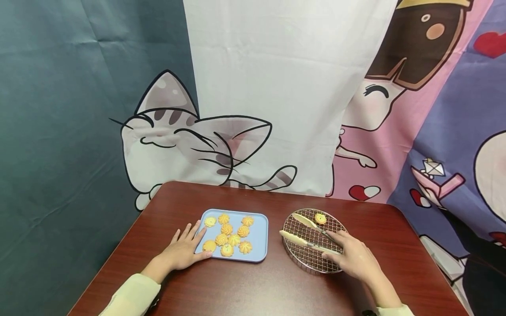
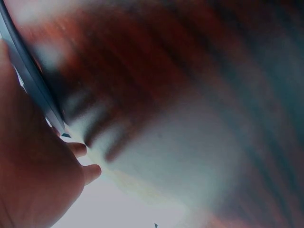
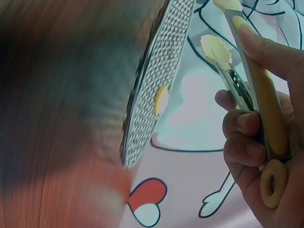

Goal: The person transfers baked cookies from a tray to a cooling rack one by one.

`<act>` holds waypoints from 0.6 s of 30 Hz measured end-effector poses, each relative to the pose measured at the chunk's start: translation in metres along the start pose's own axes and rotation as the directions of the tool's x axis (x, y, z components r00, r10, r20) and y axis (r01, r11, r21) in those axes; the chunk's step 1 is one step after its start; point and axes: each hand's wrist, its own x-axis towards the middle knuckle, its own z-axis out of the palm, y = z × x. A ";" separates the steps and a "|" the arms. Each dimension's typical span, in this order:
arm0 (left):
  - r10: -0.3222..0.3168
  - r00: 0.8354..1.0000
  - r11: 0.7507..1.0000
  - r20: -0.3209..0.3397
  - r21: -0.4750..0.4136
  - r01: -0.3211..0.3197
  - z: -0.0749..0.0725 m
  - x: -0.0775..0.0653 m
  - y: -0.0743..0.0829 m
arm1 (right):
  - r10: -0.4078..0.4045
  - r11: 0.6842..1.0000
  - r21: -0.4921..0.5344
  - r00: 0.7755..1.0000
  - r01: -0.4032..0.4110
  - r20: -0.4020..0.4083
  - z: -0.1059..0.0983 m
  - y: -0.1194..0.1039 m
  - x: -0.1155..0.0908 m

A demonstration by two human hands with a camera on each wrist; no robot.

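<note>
A light blue tray on the table carries several golden piped butter cookies. At the tray's left side rests my left hand, fingers spread straight along the rim and thumb at the near left corner. My right hand grips a pair of tongs with cream-coloured tips, above a round wire rack. The tips stand apart with nothing between them, pointing left. One cookie lies on the rack's far part. In the right wrist view, fingers and thumb wrap the tongs' handles.
Both the tray and the rack stand on a reddish-brown wooden table, with a strip of tabletop between them. Behind the table's far edge hangs a printed cloth with a cartoon cat. More patterned cloth hangs at the right.
</note>
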 end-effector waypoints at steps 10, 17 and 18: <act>0.000 1.000 1.000 0.002 -0.003 0.000 0.000 0.001 0.000 | -0.048 0.999 0.021 0.999 0.048 0.000 0.012 -0.022 -0.002; 0.000 1.000 1.000 0.010 0.000 0.000 -0.002 0.001 0.001 | -0.084 0.996 0.038 0.996 0.084 0.006 0.021 -0.036 -0.001; 0.000 1.000 1.000 0.010 0.002 0.000 -0.002 0.001 0.000 | -0.087 0.996 0.036 0.996 0.087 0.007 0.022 -0.038 -0.001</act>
